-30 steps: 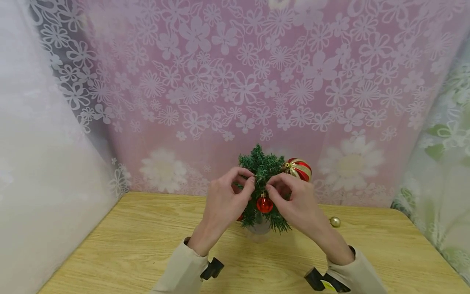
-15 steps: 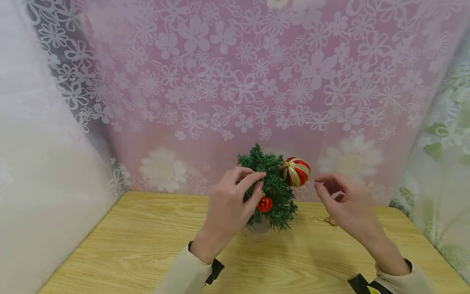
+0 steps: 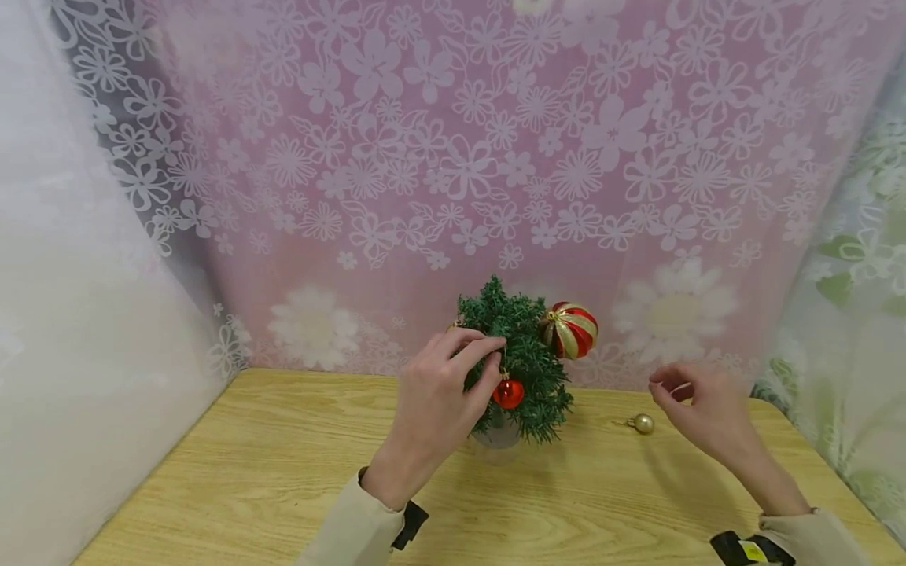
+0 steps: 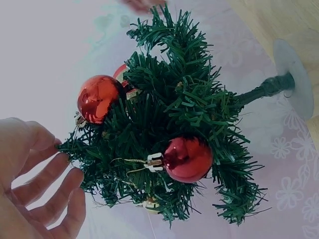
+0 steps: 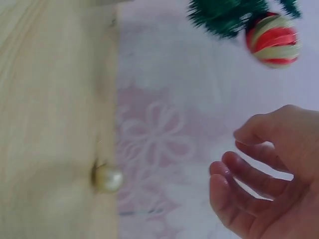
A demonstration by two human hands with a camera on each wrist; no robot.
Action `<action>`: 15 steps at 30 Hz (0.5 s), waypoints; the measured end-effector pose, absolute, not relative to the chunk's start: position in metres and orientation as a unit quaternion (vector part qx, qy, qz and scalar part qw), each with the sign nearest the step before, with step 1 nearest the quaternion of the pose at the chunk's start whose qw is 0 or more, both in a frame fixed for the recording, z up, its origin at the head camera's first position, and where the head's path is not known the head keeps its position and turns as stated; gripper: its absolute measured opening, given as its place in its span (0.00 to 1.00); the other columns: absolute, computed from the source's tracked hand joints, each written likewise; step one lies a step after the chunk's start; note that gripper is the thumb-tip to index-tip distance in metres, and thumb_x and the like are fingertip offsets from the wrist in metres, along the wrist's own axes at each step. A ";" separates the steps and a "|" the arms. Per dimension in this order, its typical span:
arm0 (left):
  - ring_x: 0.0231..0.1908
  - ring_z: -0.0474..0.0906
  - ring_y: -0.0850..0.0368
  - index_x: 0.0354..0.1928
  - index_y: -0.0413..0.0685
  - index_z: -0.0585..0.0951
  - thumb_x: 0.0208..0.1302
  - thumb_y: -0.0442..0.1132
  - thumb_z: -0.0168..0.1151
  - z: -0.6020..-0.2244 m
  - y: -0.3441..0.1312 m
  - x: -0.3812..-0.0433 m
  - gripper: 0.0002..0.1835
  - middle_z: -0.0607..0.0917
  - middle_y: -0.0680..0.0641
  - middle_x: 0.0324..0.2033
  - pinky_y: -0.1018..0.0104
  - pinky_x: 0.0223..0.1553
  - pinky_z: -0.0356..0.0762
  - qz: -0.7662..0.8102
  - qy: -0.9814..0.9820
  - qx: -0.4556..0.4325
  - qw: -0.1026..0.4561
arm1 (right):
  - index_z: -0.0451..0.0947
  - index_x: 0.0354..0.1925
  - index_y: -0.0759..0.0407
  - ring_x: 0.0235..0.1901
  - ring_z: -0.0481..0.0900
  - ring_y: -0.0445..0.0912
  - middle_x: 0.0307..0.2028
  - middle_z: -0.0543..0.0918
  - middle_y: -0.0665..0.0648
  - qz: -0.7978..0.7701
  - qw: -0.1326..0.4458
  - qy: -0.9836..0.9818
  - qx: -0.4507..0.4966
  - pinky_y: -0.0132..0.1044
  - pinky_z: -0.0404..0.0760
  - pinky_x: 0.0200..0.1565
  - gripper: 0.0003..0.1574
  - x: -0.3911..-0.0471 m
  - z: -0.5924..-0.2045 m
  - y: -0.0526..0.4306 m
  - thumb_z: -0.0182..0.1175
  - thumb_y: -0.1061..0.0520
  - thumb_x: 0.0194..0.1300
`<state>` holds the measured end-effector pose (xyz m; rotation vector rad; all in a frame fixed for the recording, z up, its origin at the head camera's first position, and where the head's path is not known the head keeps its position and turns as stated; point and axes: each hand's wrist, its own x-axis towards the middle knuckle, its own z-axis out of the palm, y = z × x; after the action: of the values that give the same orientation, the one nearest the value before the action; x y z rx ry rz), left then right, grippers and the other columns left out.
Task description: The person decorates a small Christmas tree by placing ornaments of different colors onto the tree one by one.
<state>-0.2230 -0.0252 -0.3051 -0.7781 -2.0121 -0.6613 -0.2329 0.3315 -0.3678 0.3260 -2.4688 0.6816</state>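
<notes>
A small artificial Christmas tree (image 3: 534,377) stands on the table, a shiny red ball (image 3: 508,394) hanging at its front. At the tree's left side is my left hand (image 3: 440,385), thumb and index fingertip slightly apart at a branch tip above that ball. Two red balls show in the left wrist view, the lower one (image 4: 188,159) with a gold cap and thread. My right hand (image 3: 711,417) hovers on the right with loosely bent fingers and nothing in them. Just left of and below it, a small gold ball ornament (image 3: 642,424) lies on the table.
A larger red and gold striped ball (image 3: 572,330) hangs on the tree's right side. The tree's pale round base (image 4: 294,74) rests on the wooden table (image 3: 283,456). A pink flowered curtain (image 3: 425,196) hangs behind the table, with further sheets at both sides.
My right hand has left the red ball's thread and moved right, past the gold ball. My left hand stays at the tree, its thumb and index finger now slightly apart.
</notes>
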 end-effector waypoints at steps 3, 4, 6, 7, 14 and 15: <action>0.40 0.84 0.59 0.48 0.54 0.90 0.71 0.40 0.65 -0.306 -0.026 -0.223 0.09 0.88 0.54 0.43 0.70 0.32 0.80 -0.271 -0.805 -0.312 0.426 | 0.83 0.40 0.60 0.27 0.82 0.39 0.31 0.86 0.54 0.234 0.225 -0.937 0.129 0.32 0.79 0.27 0.03 -0.242 -0.384 0.341 0.66 0.63 0.66; 0.40 0.84 0.59 0.47 0.54 0.90 0.71 0.40 0.66 -0.306 -0.027 -0.224 0.08 0.88 0.54 0.43 0.70 0.33 0.81 -0.274 -0.804 -0.313 0.425 | 0.83 0.40 0.61 0.28 0.83 0.41 0.32 0.86 0.55 0.226 0.204 -0.943 0.130 0.33 0.81 0.28 0.04 -0.245 -0.388 0.343 0.66 0.63 0.66; 0.41 0.84 0.58 0.47 0.53 0.90 0.71 0.40 0.66 -0.306 -0.028 -0.224 0.08 0.88 0.53 0.43 0.69 0.35 0.82 -0.281 -0.802 -0.314 0.423 | 0.83 0.41 0.63 0.30 0.85 0.47 0.34 0.87 0.58 0.215 0.163 -0.954 0.131 0.38 0.83 0.30 0.06 -0.250 -0.395 0.347 0.67 0.62 0.65; 0.42 0.84 0.58 0.47 0.53 0.90 0.71 0.40 0.66 -0.306 -0.029 -0.224 0.08 0.88 0.54 0.43 0.69 0.36 0.82 -0.284 -0.802 -0.314 0.421 | 0.82 0.42 0.64 0.31 0.85 0.50 0.35 0.87 0.60 0.209 0.140 -0.959 0.129 0.41 0.84 0.31 0.08 -0.252 -0.398 0.349 0.67 0.62 0.65; 0.44 0.85 0.59 0.48 0.53 0.89 0.71 0.40 0.65 -0.306 -0.035 -0.225 0.08 0.88 0.53 0.44 0.70 0.36 0.83 -0.301 -0.802 -0.311 0.411 | 0.84 0.46 0.64 0.40 0.85 0.61 0.43 0.86 0.70 0.178 0.040 -0.976 0.116 0.54 0.84 0.37 0.11 -0.263 -0.410 0.356 0.64 0.60 0.67; 0.44 0.85 0.59 0.48 0.53 0.89 0.71 0.39 0.65 -0.306 -0.036 -0.225 0.08 0.88 0.53 0.44 0.70 0.35 0.82 -0.304 -0.802 -0.311 0.410 | 0.84 0.46 0.64 0.40 0.85 0.62 0.44 0.86 0.71 0.177 0.032 -0.977 0.115 0.55 0.84 0.37 0.11 -0.264 -0.412 0.356 0.64 0.60 0.68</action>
<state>-0.2249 -0.0364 -0.3065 -0.7838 -2.0193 -0.7649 -0.2638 0.3561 -0.4117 0.3535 -3.0071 0.5459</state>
